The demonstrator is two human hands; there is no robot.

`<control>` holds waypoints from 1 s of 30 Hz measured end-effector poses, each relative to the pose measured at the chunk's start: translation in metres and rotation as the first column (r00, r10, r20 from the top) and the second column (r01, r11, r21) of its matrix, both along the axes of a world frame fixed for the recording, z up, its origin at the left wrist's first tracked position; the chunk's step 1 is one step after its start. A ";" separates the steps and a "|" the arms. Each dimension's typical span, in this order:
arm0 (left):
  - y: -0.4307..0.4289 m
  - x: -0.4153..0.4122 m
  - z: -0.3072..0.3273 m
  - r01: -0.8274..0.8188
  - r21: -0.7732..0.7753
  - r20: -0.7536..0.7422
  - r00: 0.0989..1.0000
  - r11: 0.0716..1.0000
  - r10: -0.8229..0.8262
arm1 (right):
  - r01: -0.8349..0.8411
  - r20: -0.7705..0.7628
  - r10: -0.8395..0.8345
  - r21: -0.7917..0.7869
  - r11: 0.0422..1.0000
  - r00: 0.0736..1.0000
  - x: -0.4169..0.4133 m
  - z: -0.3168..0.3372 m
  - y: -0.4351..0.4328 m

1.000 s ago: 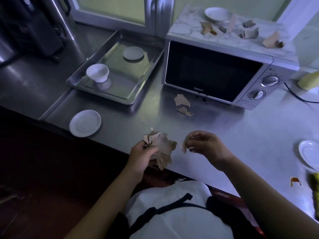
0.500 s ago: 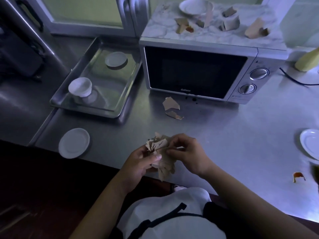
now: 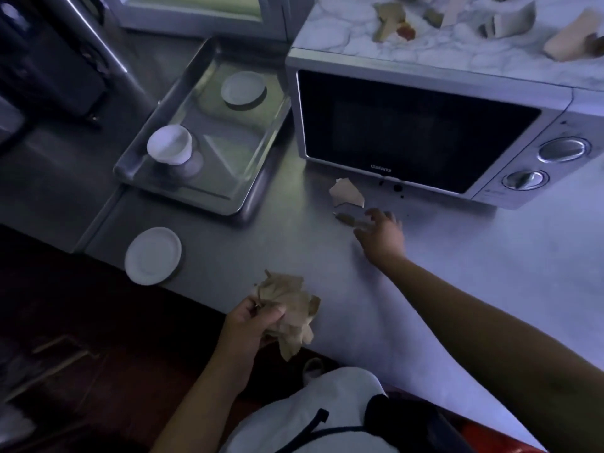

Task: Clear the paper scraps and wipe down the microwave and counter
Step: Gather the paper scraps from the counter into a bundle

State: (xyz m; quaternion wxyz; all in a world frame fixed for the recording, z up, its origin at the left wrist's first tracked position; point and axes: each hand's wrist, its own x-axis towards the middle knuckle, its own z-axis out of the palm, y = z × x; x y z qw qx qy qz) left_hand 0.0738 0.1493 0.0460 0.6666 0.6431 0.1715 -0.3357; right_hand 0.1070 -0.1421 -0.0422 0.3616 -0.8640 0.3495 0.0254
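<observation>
Right, head view, dim and blue-tinted. Hard to read: right hand (image 3: 382, 233) is motion-blurred over the counter (image 3: 490, 273) in front of the microwave (image 3: 418, 132). Its fingers look spread and loose, nothing gripped, tips at a small flat scrap (image 3: 346, 219); can't tell if they touch it. Larger torn scrap (image 3: 347, 192) lies just beyond, near the microwave door, apart from the hand. Microwave's right side and the back of its marbled top are cut off; scraps on top (image 3: 389, 21) only partly in view. Dark specks on the counter below the door, too small to identify. Left hand (image 3: 251, 325) is at the near counter edge, fingers curled round a crumpled wad of brown paper scraps (image 3: 291, 308); fingers behind the wad are hidden. Metal tray (image 3: 209, 197) left of the microwave holds a white cup (image 3: 170, 148) and a white round dish (image 3: 243, 89). White saucer (image 3: 153, 255) sits on the counter near the front edge.

Versus 0.5 s ago: both hands were together at the wad, right one pinching into it. Now the right has let go and reached forward to the loose scraps, and the left holds the wad alone. Both loose scraps lie as before. View has shifted closer, cropping more of the microwave top
</observation>
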 end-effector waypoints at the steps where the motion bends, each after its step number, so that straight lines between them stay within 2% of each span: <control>1: 0.003 -0.002 -0.002 -0.021 0.011 -0.004 1.000 1.000 0.021 | 0.005 -0.013 -0.005 -0.001 1.000 1.000 0.011 -0.007 -0.002; 7: 0.013 0.000 -0.005 -0.127 0.028 0.001 0.992 0.992 0.127 | -0.043 0.022 0.044 -0.032 0.999 0.999 0.032 -0.024 0.012; 9: 0.014 0.002 -0.003 -0.143 0.018 0.001 0.990 0.989 0.143 | -0.113 0.053 0.110 0.069 0.991 0.993 0.021 -0.014 0.023; 11: 0.014 0.005 -0.002 -0.151 0.007 -0.001 0.989 0.989 0.151 | -0.190 0.135 0.162 0.235 0.953 0.978 0.003 0.004 0.041; 14: 0.010 0.007 -0.003 -0.154 0.010 -0.007 0.988 0.988 0.154 | -0.199 0.218 0.103 0.486 0.851 0.971 -0.033 0.042 0.065; 16: 0.004 0.007 -0.004 -0.143 0.017 -0.006 0.990 0.990 0.144 | -0.206 0.243 0.057 0.648 0.733 0.968 -0.053 0.068 0.073; 19: -0.009 0.008 -0.003 -0.106 0.013 -0.007 0.994 0.994 0.106 | -0.259 0.287 0.044 0.775 0.576 0.957 -0.072 0.094 0.080; 21: -0.018 0.009 0.000 -0.062 0.003 0.000 0.998 0.998 0.062 | -0.257 0.292 0.031 0.781 0.569 0.956 -0.078 0.102 0.084; 24: -0.030 0.011 0.004 0.021 -0.021 0.042 0.999 1.000 -0.020 | -0.286 0.337 0.047 0.708 0.646 0.940 -0.075 0.105 0.083; 28: -0.039 0.012 0.008 0.113 -0.066 0.084 0.991 0.991 -0.107 | -0.390 0.392 0.221 0.425 0.817 0.893 -0.071 0.105 0.076; 30: -0.041 0.013 0.010 0.169 -0.085 0.095 0.982 0.982 -0.161 | -0.377 0.364 0.261 0.295 0.878 0.894 -0.072 0.102 0.072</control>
